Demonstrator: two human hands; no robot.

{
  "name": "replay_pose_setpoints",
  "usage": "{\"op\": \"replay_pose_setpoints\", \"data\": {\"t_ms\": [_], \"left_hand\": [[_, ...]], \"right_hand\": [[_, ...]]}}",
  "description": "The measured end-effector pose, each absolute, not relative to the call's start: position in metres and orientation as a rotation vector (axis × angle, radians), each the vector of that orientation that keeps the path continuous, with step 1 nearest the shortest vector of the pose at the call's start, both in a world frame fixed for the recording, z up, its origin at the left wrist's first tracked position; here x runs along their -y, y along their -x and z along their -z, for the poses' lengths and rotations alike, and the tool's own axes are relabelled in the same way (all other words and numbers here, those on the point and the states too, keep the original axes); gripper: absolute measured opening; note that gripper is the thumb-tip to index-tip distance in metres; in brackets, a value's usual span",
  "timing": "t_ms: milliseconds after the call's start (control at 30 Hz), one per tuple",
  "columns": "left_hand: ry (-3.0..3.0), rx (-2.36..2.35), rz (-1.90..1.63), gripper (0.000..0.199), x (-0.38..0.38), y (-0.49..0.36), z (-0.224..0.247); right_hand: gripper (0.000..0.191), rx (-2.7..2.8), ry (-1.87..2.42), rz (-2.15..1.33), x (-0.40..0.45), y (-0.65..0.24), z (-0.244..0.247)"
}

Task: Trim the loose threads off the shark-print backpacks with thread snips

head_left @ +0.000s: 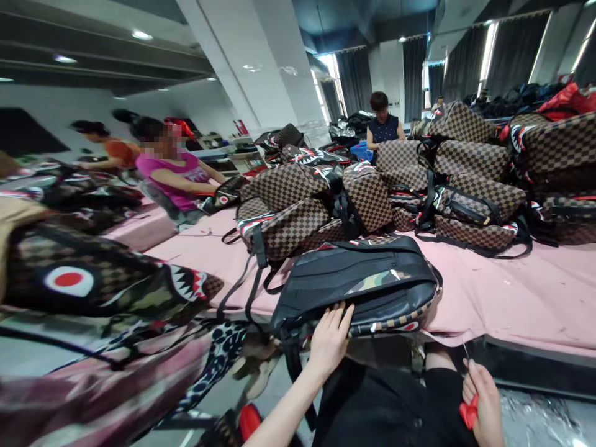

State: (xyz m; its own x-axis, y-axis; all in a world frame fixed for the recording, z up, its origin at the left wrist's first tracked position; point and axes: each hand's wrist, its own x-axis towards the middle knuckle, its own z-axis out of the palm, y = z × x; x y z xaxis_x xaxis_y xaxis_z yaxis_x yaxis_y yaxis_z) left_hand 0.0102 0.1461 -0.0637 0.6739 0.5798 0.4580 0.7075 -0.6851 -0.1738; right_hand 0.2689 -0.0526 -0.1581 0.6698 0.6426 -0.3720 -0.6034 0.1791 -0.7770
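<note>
A black-backed backpack (372,267) with checkered and camouflage trim lies on its front at the near edge of the pink-covered table (503,292). My left hand (331,332) is closed on its near side, fingertips bent over the black padding beside a shoulder strap; the thumb is hidden. To the right, below the table edge and apart from the bag, my right hand (484,397) grips small red-handled scissors (468,411). Their thin metal tip points upward. A loose black strap (293,366) hangs down from the bag's left end.
Brown checkered backpacks (367,195) are piled along the far side of the table. At left, another person's shark-face bag (107,279) reaches close to my table. A co-worker in a magenta top (170,180) handles a bag; another person (384,127) stands behind the pile.
</note>
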Motion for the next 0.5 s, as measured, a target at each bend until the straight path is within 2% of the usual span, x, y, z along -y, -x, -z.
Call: {"op": "replay_pose_setpoints", "data": {"t_ms": [133,267,400,500], "left_hand": [[2.497,0.916,0.751,0.061,-0.165,-0.002,0.048],[2.395,1.032,1.025,0.05,-0.171,-0.001,0.009],[2.33,1.341,1.334,0.035,-0.165,-0.003,-0.035],[2.189,1.74,1.607,0.04,-0.162,-0.002,-0.054]], "right_hand": [[0.041,-0.003,1.058,-0.876,0.053,-0.273,0.161],[0.045,-0.037,1.067,-0.864,0.058,-0.28,0.171],[0.051,-0.018,1.09,-0.866,0.059,-0.286,0.178],[0.051,0.037,1.095,-0.83,0.053,-0.288,0.172]]}}
